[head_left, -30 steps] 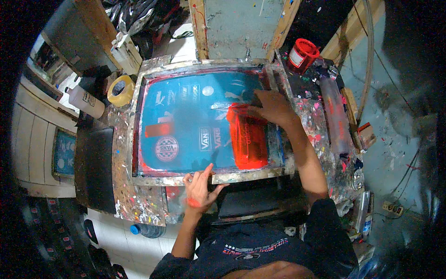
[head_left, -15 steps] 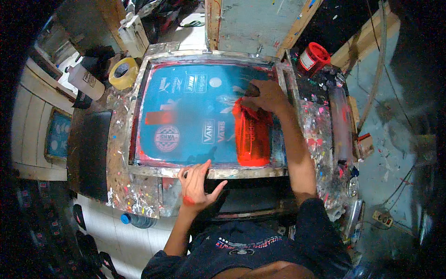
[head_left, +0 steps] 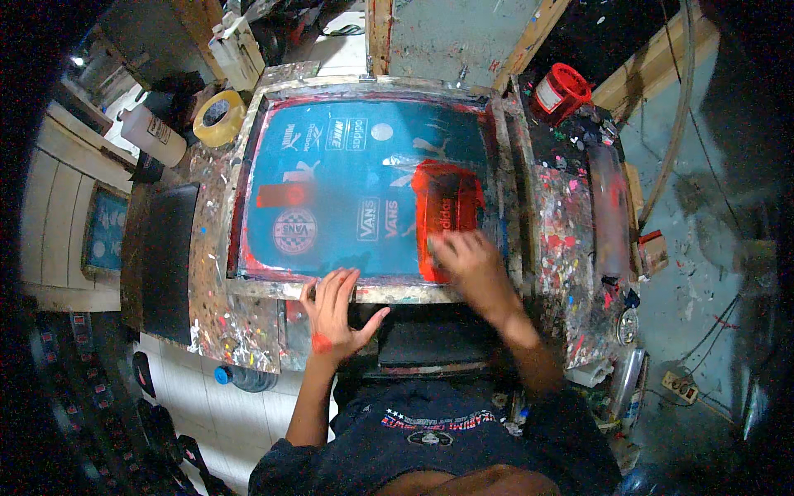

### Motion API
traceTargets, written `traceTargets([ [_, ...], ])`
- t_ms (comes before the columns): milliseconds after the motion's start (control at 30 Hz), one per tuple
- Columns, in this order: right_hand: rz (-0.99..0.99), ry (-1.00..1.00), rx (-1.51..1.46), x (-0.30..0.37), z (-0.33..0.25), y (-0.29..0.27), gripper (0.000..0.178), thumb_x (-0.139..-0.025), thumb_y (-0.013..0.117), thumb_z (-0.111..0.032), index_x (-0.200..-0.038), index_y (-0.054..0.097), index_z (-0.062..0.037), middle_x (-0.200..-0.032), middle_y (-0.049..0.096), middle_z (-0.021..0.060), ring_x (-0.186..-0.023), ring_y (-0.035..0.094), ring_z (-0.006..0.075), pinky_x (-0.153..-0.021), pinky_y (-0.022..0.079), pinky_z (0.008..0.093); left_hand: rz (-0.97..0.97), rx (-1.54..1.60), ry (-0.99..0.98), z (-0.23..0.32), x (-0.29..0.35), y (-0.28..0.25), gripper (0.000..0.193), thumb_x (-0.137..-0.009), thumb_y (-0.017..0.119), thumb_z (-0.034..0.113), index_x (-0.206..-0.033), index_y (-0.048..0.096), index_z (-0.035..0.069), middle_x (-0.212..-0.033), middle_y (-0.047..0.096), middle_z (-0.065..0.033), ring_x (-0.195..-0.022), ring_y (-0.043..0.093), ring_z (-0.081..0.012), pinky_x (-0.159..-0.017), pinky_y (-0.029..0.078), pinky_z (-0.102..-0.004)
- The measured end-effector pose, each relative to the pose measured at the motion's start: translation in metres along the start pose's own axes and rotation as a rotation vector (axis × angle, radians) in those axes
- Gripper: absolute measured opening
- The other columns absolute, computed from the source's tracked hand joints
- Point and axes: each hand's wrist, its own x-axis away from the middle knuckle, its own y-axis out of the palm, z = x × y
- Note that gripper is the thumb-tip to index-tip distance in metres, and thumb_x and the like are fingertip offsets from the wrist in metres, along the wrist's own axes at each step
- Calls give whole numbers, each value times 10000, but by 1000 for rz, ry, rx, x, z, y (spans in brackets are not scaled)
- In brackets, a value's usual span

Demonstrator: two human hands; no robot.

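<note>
A screen-printing frame [head_left: 397,293] with blue mesh and pale stencil designs lies on the work table in front of me. Over its right part spreads a patch of wet red ink [head_left: 451,183]. Smeared by motion, my right hand [head_left: 475,269] is at the near end of that patch, its fingers curled together; what they hold is hidden beneath them. My left hand [head_left: 332,318] rests on the frame's near wooden rail, fingers stretched out and thumb apart. A red smear marks my left wrist.
An open red ink tub [head_left: 562,93] stands at the back right. Clear tape [head_left: 219,118] and a plastic bottle [head_left: 153,136] are at the back left. A dark flat board [head_left: 169,263] lies left of the frame, and a clear roll [head_left: 609,212] to the right.
My right hand has come toward me from the far end of the red patch to its near end. My left hand stays at the near rail.
</note>
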Motion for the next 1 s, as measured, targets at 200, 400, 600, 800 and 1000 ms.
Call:
traceTargets([
  [200, -47, 114, 29, 38, -44, -17, 439, -940, 684, -319, -1293, 591, -76, -1211, 636, 128, -1118, 611, 313, -959, 471, 453, -29, 5, 33, -14, 3, 13, 755, -756, 870, 434, -1340, 597, 39, -1109, 671, -88, -1072, 619, -266, -1059, 336, -493],
  [400, 88, 145, 22, 28, -61, -66, 707, -818, 775, -510, -1333, 567, -73, -1228, 582, 175, -1140, 572, 364, -930, 471, 492, -5, 0, 55, -4, -17, -19, 802, -749, 886, 415, -1382, 565, 41, -1114, 670, -88, -1043, 622, -262, -1031, 340, -471],
  [600, 372, -11, 105, -71, 1, -170, 841, -598, 915, -493, -1250, 611, -58, -1063, 654, 191, -983, 663, 384, -851, 541, 450, 651, -348, 323, 47, -121, -107, 528, -798, 877, 334, -1210, 661, 83, -1077, 695, -73, -962, 624, -255, -926, 380, -424],
  [800, 223, 72, -2, -163, 45, -270, 824, -579, 894, -565, -1082, 672, 49, -977, 711, 258, -939, 703, 408, -845, 545, 442, 97, -11, 128, 13, -150, 48, 580, -989, 659, 371, -1430, 531, 15, -1320, 627, -194, -1226, 579, -346, -1040, 424, -504],
  [1000, 155, 27, 17, -196, 68, -295, 944, -563, 882, -645, -1124, 679, 86, -1094, 701, 316, -1022, 691, 435, -894, 540, 458, -13, -213, 55, -28, -124, 121, 575, -1034, 562, 385, -1484, 518, 28, -1546, 488, -209, -1476, 403, -351, -1208, 259, -560],
])
